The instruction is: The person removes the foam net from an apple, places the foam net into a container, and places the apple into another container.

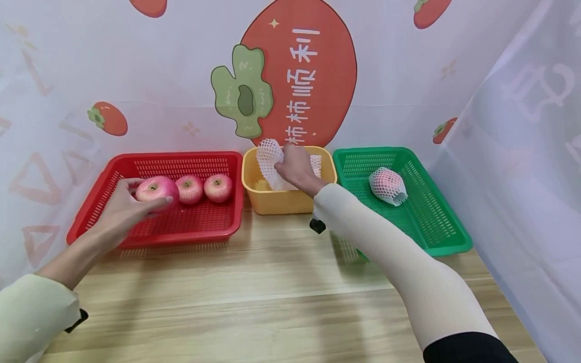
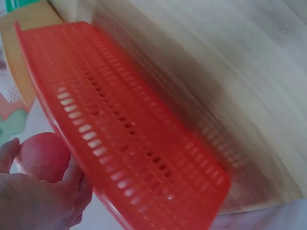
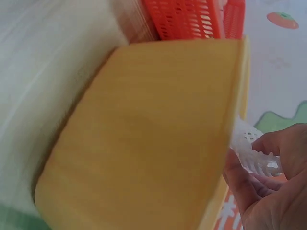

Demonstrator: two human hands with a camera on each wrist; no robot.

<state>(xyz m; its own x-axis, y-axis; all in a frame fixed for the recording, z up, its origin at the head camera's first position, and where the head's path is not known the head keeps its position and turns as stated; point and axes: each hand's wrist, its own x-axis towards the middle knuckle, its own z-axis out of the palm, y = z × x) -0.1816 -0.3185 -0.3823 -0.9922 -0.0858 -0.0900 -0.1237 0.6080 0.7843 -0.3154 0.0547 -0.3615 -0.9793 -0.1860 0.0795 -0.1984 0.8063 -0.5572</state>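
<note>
My left hand [image 1: 124, 204] grips a pinkish-red apple [image 1: 157, 190] over the left part of the red basket [image 1: 190, 236]. Two more apples [image 1: 218, 188] lie beside it on the basket floor. The left wrist view shows thumb and fingers curled round the apple [image 2: 44, 157], above the basket rim. Over the yellow bin [image 1: 286, 202], my right hand [image 1: 296, 165] pinches a white foam net sleeve [image 1: 270, 160]. In the right wrist view the net [image 3: 254, 153] sits between thumb and fingers at the bin's edge. Other white netting [image 1: 315, 164] shows inside the bin.
At the right stands a green basket [image 1: 454, 247], holding one apple in a white foam net [image 1: 388, 185]. All three containers line the back of the wooden table [image 1: 218, 307], against a printed cloth [image 1: 181, 60] with fruit drawings. More cloth hangs along the right side.
</note>
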